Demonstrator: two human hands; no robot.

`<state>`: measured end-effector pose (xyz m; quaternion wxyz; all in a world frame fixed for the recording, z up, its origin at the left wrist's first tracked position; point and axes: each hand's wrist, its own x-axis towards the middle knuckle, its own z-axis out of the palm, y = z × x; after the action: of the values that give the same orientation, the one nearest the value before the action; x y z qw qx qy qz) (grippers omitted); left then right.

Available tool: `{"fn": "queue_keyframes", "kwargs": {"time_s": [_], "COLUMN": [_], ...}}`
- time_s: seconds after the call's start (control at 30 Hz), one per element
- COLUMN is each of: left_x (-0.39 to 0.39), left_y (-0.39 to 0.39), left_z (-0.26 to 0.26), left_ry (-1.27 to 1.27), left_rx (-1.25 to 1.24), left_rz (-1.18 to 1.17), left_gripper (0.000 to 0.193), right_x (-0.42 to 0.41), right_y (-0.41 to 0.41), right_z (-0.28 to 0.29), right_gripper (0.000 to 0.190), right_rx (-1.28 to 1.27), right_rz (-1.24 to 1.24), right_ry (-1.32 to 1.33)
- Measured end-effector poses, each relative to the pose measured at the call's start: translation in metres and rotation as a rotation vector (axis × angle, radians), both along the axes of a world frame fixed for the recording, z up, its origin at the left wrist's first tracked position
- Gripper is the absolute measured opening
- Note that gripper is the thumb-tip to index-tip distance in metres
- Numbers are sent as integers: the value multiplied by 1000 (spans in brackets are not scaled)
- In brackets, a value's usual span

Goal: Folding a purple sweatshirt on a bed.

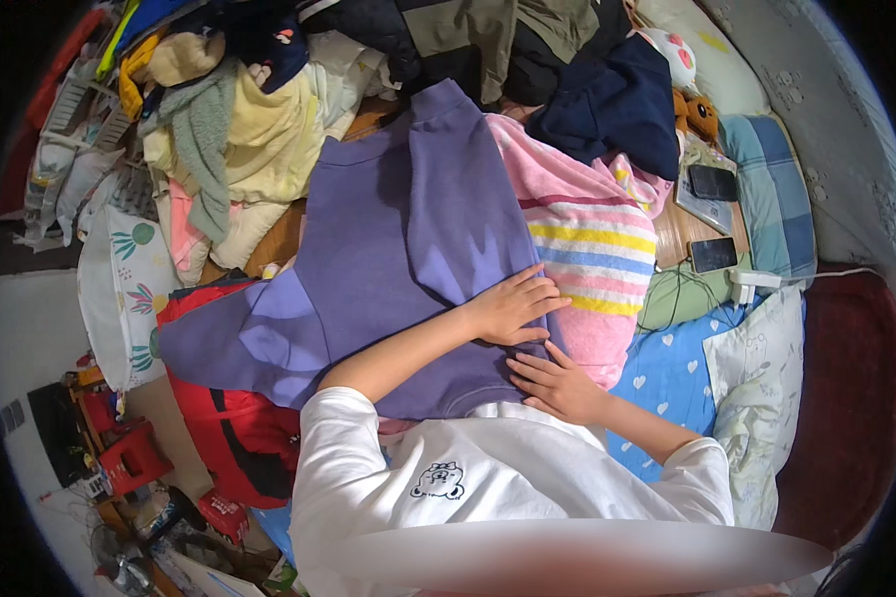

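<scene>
A purple sweatshirt [366,246] lies spread out in front of me, its hem close to my body. One sleeve [455,179] is folded over the body piece, with the cuff up by the collar. The other sleeve [246,336] stretches out to the left. My left hand [519,306] rests palm down at the garment's right edge, its arm crossing the fabric. Just below it, my right hand [560,388] lies flat near the hem's right corner, fingers spread. Neither hand grips anything that I can see.
A striped pink towel [590,254] lies right of the sweatshirt, partly under it. Dark clothes [605,97] are heaped beyond; yellow fabric [269,134] is piled at upper left. Two phones [713,183] and a white charger [754,278] sit right. A red bag [231,440] is at left.
</scene>
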<state>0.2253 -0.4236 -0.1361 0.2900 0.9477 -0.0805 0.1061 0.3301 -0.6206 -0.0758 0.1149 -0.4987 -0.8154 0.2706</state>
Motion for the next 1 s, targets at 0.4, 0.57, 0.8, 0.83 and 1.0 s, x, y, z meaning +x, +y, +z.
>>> {"fn": "queue_keyframes", "kwargs": {"time_s": [0.4, 0.57, 0.8, 0.83, 1.0], "left_x": [-65, -63, -91, -104, -182], "left_y": [12, -17, -35, -41, -73], "left_z": [25, 12, 50, 57, 77], "left_ry": [230, 251, 431, 432, -51], "left_rx": [175, 286, -282, -282, -439], "left_rz": [740, 746, 511, 534, 856], "left_gripper": [68, 69, 55, 55, 33], "right_x": [7, -23, -53, -58, -79], "right_y": [75, 137, 173, 178, 221], "right_z": [55, 44, -19, -17, 0], "right_gripper": [21, 43, 66, 66, 61], "right_rx": [198, 442, 196, 196, 219], "right_rz": [-278, -162, -143, -122, -39], "right_ry": [392, 258, 244, 251, 308]}}
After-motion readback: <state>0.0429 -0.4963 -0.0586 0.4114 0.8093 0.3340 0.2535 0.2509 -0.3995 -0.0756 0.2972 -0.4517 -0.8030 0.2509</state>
